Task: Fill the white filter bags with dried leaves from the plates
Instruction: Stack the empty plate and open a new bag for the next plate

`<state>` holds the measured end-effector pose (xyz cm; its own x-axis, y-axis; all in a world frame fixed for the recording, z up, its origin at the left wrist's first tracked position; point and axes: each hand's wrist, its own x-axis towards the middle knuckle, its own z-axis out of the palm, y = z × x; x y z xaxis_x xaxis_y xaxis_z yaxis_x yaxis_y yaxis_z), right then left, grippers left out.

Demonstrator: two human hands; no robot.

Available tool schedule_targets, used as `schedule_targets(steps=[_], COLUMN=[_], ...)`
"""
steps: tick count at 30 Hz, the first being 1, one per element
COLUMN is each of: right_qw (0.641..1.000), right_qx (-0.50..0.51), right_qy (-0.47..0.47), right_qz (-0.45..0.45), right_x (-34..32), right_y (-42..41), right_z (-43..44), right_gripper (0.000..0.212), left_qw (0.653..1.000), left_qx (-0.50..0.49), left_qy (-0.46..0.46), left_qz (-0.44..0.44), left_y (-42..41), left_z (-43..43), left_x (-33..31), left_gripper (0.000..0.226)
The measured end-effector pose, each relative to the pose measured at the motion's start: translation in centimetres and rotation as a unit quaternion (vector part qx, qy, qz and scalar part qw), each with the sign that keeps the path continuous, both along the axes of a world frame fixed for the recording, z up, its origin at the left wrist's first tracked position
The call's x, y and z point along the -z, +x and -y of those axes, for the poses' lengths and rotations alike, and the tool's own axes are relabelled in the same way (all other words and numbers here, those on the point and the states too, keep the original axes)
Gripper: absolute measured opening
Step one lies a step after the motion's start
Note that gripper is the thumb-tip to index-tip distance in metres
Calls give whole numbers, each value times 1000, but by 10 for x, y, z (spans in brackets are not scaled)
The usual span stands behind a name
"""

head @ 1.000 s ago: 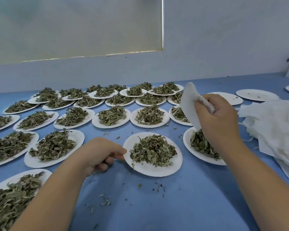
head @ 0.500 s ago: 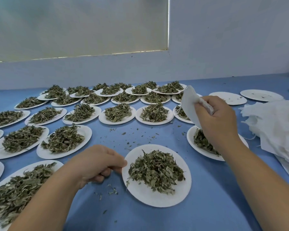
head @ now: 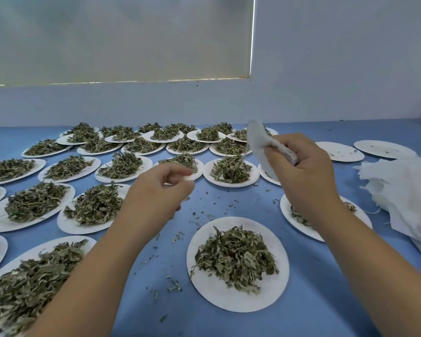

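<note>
Left hand [head: 161, 190] has let go of the near plate [head: 229, 300] and lifted toward the filter bag [head: 259, 142]; fingers curled, cannot tell if pinching anything; right hand [head: 301, 171] grips the bag aloft, seemingly unfilled, so opening it looks next; count: one held bag, one bag stack [head: 404, 190], over twenty leaf plates [head: 0, 224], two bare plates [head: 340, 152] on the worktop [head: 168, 319].

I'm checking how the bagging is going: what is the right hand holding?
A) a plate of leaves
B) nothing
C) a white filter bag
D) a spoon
C: the right hand grips a crumpled white filter bag.
</note>
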<state>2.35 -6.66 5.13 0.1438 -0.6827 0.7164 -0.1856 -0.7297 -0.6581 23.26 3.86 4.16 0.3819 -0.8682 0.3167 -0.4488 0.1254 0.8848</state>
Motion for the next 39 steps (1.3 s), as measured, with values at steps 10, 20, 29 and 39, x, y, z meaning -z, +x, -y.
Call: schedule_targets(steps=[10, 20, 29, 39], right_qw=[964, 949, 964, 976], right_qx=[-42, -83, -73, -73], right_qy=[75, 47, 76, 99], right_qz=[-251, -301, -243, -181], right_x=[17, 32, 40, 43], right_y=[42, 46, 39, 52], right_z=[12, 7, 7, 4], right_gripper=[14, 17, 21, 3], left_qw=[995, 988, 983, 983], left_qx=[71, 108, 51, 13], left_qy=[-60, -24, -1, -25], left_qz=[-32, 109, 177, 184], left_y=[6, 4, 2, -5], left_z=[29, 34, 30, 34], left_x=[22, 40, 45, 45], left_gripper=[59, 23, 12, 19])
